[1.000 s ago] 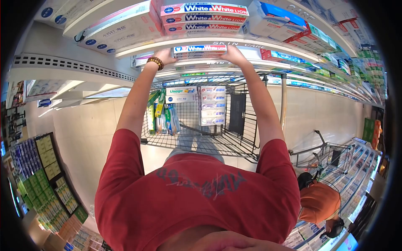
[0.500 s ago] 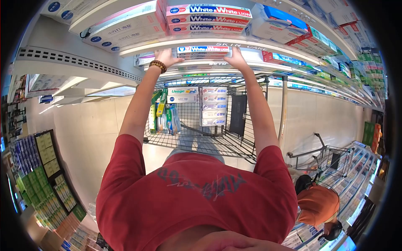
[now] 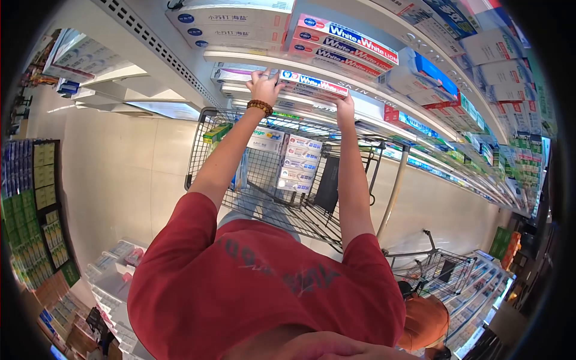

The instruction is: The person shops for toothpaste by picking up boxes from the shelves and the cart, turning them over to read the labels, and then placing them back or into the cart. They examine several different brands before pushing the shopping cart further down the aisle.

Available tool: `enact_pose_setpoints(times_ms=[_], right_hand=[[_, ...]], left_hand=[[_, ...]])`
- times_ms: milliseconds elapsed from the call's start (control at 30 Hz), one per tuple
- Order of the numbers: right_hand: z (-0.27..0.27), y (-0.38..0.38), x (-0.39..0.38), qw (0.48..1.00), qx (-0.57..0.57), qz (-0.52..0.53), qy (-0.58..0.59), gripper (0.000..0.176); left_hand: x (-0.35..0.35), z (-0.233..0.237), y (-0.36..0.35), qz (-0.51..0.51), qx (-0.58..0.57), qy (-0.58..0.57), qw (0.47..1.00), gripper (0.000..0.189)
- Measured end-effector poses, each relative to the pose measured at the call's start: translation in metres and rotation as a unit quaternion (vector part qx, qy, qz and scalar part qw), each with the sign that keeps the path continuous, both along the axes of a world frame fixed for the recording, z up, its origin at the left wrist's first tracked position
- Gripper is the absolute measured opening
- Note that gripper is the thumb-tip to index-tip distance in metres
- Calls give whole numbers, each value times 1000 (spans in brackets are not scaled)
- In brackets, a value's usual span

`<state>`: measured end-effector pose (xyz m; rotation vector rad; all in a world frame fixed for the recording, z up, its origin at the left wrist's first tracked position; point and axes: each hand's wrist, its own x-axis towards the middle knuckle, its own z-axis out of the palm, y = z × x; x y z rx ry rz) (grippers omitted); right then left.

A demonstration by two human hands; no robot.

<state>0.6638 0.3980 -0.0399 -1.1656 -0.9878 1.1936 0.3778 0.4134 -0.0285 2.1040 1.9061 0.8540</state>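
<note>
A stack of White & White toothpaste boxes [image 3: 312, 83] sits on the lower shelf, between my two hands. My left hand [image 3: 264, 86], with a brown beaded bracelet [image 3: 260, 107] at the wrist, is at the stack's left end with its fingers bent and spread apart. At the right end, the thumb and fingers of my right hand [image 3: 344, 109] grip the box's corner; some fingertips are hidden. Below my arms stands a black wire shopping cart [image 3: 255, 207] holding a stack of white toothpaste boxes [image 3: 298, 163] and a green-lettered box [image 3: 267, 135].
More White & White boxes [image 3: 345, 43] fill the shelf above, beside white cartons [image 3: 231, 24]. The shelf edge [image 3: 258, 59] overhangs my hands. At lower right are a person in orange [image 3: 425, 323] and another cart [image 3: 441, 270]. Stacked displays [image 3: 27, 204] stand at far left.
The view has turned, so the shelves now slant down to the right. My left hand's fingers have moved up and spread over the stack's left end. My right hand stays at the right end.
</note>
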Motion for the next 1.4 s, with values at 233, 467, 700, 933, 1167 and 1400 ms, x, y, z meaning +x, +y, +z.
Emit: enact_pose_setpoints(times_ms=[233,467,700,933,1167,1400], right_hand=[[12,-3,-9,999,-28,-20,-20,47],[2,1,-4,1000,-17,-13,-21,46],[4,0,-4,999,-31,-10,-18,44],[7,0,-5,999,-38,-13,-20,48],[18,-7,-7,990,-7,-62,-125,47],[68,16,34,814,-53,153,-558,55]], left_hand=[[-1,3,0,-9,3,10,1000,39],[-3,6,1,-38,26,32,998,40],[-4,9,3,-45,9,43,998,37],[-6,9,6,-41,-9,41,998,29],[-8,19,6,-35,-35,44,998,49],[-27,47,24,-114,-86,118,983,62]])
